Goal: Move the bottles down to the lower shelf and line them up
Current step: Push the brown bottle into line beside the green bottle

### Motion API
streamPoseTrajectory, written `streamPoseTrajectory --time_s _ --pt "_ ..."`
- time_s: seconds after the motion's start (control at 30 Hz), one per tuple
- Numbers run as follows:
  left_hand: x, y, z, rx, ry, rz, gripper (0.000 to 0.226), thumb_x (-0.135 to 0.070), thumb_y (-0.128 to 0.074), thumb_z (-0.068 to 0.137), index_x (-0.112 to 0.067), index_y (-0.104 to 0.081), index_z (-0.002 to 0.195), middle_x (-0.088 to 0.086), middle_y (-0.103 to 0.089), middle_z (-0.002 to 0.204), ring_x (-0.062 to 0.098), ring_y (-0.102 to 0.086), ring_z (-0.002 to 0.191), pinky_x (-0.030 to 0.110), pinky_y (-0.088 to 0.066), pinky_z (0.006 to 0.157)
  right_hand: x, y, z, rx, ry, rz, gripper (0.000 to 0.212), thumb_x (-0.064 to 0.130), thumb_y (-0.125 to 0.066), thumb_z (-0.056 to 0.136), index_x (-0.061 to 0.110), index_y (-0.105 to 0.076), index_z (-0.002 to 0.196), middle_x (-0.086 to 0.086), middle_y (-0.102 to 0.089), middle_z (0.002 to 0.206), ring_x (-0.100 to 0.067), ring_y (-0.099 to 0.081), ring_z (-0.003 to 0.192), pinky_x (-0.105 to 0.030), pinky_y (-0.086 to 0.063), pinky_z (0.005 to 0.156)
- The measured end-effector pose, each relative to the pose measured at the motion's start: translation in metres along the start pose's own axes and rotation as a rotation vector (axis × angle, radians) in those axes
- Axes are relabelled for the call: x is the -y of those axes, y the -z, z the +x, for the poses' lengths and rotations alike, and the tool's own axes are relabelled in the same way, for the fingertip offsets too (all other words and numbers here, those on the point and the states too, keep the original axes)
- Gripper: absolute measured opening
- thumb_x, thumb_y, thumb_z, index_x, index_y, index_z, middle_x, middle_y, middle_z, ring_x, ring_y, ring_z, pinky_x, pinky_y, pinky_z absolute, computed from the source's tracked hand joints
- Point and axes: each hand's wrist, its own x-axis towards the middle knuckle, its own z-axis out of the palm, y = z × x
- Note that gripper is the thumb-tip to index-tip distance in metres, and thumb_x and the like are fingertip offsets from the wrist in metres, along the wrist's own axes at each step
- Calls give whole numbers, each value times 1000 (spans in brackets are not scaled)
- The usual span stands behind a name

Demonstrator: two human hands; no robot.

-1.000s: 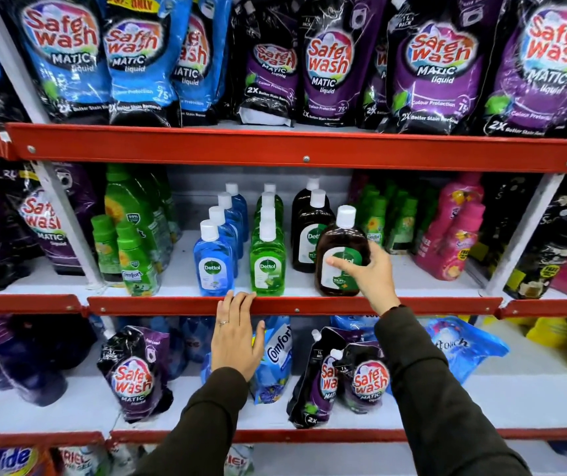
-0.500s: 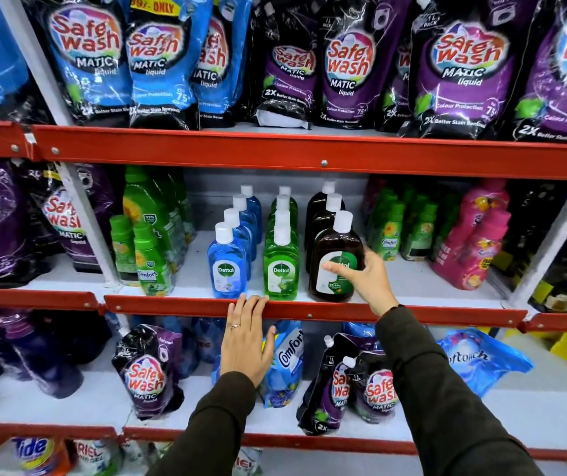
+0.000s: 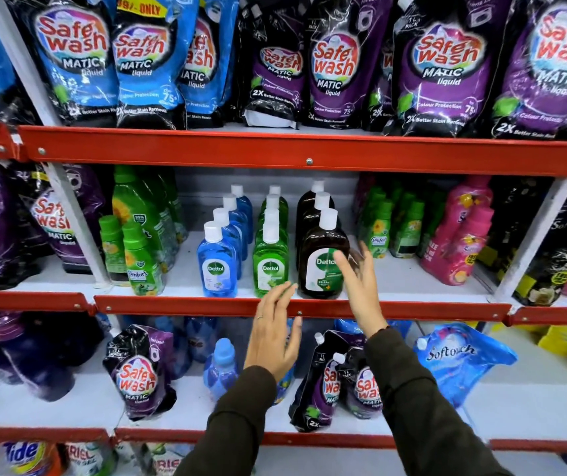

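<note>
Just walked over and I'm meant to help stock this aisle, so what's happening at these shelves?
A person is working at the middle shelf, where three rows of Dettol bottles stand: blue, green and brown. The right hand is open beside the front brown bottle, not gripping it. The left hand is open too, in front of the red shelf edge by the front green bottle. Neither hand holds anything. The lower shelf holds pouches.

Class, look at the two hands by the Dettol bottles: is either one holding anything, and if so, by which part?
Nothing is held. The right hand is open in front of the brown Dettol bottle; the left hand is open at the red shelf edge.
</note>
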Motion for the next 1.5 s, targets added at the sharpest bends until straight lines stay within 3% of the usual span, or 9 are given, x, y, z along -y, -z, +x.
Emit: streamPoseTrajectory --time_s 0.1,0.3,0.4,0.57,0.87,0.97,1.1,1.3,1.5 --pt "-35 -12 24 11 35 -185 64 -25 -46 104 -17 -19 161 -1 -20 167 7 -18 154 21 -15 125 -4 1 -13 -42 -42 83 84 65 -53 88 31 -28 160 6 -34 167 -12 -33 154 -44 -26 130" --pt "-60 -29 60 36 347 -419 74 -43 -38 105 -17 1 162 0 5 171 -8 7 149 9 1 118 -14 4 -18 -19 -79 70 101 94 -58 64 39 -46 148 5 -50 159 -13 -46 148 -46 -33 128" --pt "-56 -32 65 119 497 -479 71 -39 -38 108 -17 2 162 2 5 172 -2 4 149 16 0 116 -20 7 -15 -20 -70 33 92 91 -57 69 37 -54 144 7 -58 153 -12 -52 144 -47 -35 126" --pt "-53 -33 63 168 517 -482 69 -38 -38 108 -20 2 162 1 3 172 -5 0 144 17 -2 115 -17 7 -14 -6 -76 18 59 75 -57 81 41 -62 130 6 -65 144 -12 -58 138 -47 -40 123" --pt "-46 -33 61 177 485 -499 70 -40 -38 108 -21 1 162 0 2 172 8 1 156 24 -2 122 -18 7 -13 -29 -55 20 64 68 -58 83 35 -59 139 5 -63 147 -12 -56 140 -48 -39 124" --pt "-43 -34 52 48 445 -466 61 -33 -41 108 -16 -17 161 4 -17 169 7 -15 153 30 -14 126 -14 1 -21 -70 -39 -21 70 63 -59 87 28 -54 146 5 -56 151 -12 -51 143 -46 -37 125" --pt "-38 -26 33 -293 351 -476 49 -32 -37 103 -15 -45 148 3 -49 144 12 -46 136 31 -37 116 -4 -20 -47 -301 195 -91 35 31 -53 105 22 -59 138 7 -57 135 -11 -57 125 -29 -48 103" --pt "-14 -3 37 -412 463 -540 48 -33 -35 105 -27 -34 152 -7 -34 155 4 -31 146 20 -25 119 -12 -68 -58 14 146 -141 39 27 -48 108 20 -57 145 5 -57 150 12 -50 133 -2 -37 104" --pt "6 17 48 -161 608 -692 54 -38 -31 109 -29 -15 161 -8 -14 170 3 -15 153 28 -14 124 -15 -96 -56 98 -64 -77 54 41 -39 109 21 -35 159 5 -36 166 -7 -32 154 -31 -22 130"
